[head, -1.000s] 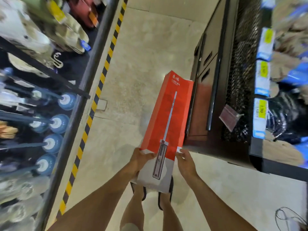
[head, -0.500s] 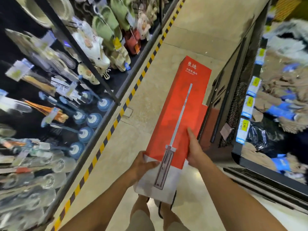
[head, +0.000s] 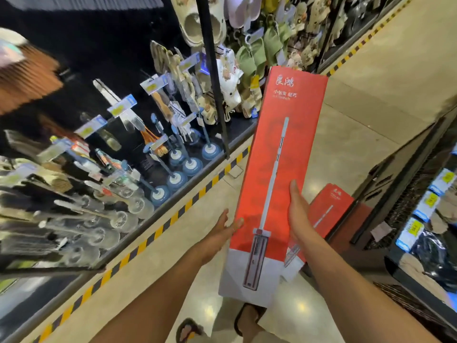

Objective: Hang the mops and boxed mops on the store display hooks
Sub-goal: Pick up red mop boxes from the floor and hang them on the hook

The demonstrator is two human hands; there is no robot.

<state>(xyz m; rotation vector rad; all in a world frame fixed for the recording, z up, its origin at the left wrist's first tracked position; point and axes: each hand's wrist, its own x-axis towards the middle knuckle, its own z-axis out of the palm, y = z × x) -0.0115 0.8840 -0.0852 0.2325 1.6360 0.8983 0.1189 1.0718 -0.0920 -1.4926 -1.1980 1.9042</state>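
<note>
I hold a long red and white boxed mop (head: 277, 169) upright in front of me, with a mop pictured on its face. My left hand (head: 218, 235) holds the box's lower left edge. My right hand (head: 298, 214) grips its right side, thumb on the front and fingers hidden behind. A second red boxed mop (head: 330, 209) leans low down behind my right hand, partly covered. Display hooks with price tags (head: 121, 105) stick out of the dark rack on the left, well apart from the box.
Blue plungers (head: 190, 167), brushes and clear items hang on the left rack, slippers (head: 230, 80) further along. A yellow-black stripe (head: 173, 216) edges the rack's base. A dark shelf with price labels (head: 430, 201) stands on the right. My sandalled feet (head: 247, 318) are on the beige floor.
I have lifted the box higher, and my view has swung left and up towards the hook rack. My right hand has slid up the box's side. The second box has come into view.
</note>
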